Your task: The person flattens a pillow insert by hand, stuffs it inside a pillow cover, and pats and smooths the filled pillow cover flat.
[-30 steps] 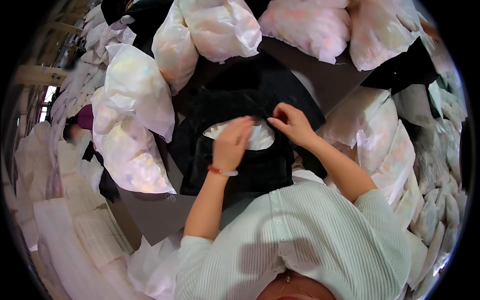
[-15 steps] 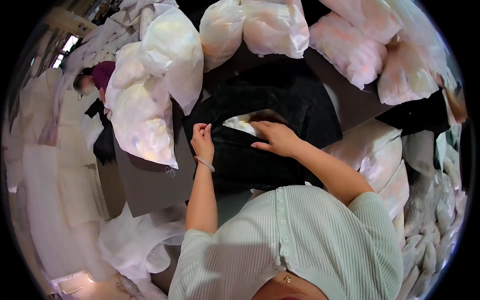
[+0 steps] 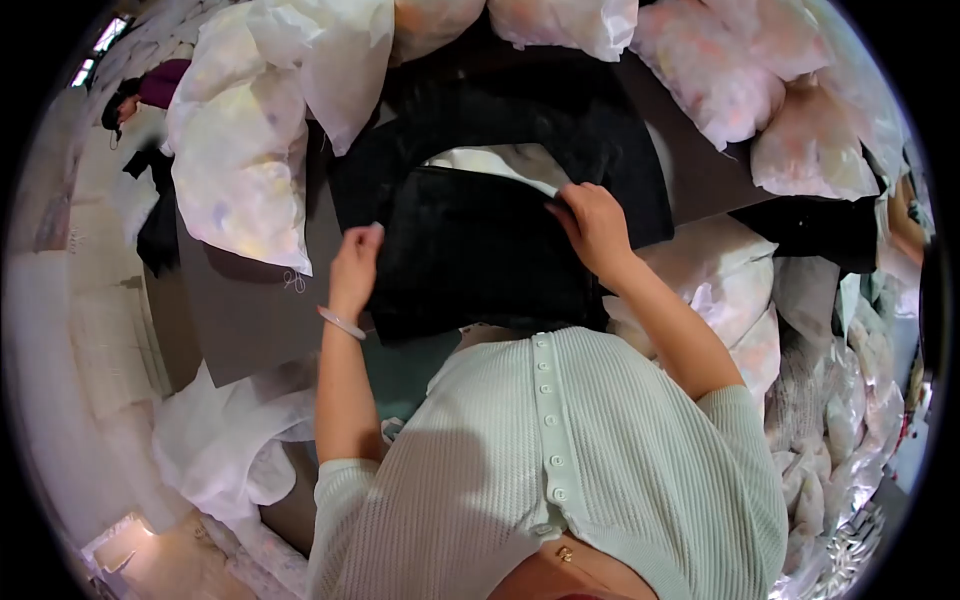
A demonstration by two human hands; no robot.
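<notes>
A black fabric cover [image 3: 480, 240] with a soft nap lies in front of me, with a wide slit across its upper part. White material [image 3: 500, 160] shows through this opening. At the slit's right end, my right hand [image 3: 598, 225] pinches the edge of the cover between thumb and fingers. My left hand [image 3: 355, 268] is closed at the cover's left edge, fingers curled in against the fabric; its fingertips are partly hidden. A pale bracelet [image 3: 341, 322] circles my left wrist.
The cover rests on a dark grey table [image 3: 240, 320]. Stuffed white translucent bags [image 3: 240, 150] line its far side, with pinkish ones [image 3: 710, 75] at right. White cloth [image 3: 225, 440] hangs at lower left. Another person [image 3: 150, 95] bends over at far left.
My right hand has come out of the opening and now grips its right edge. The white contents lie flatter inside. My left hand has shifted down along the cover's left side. The view has tilted.
</notes>
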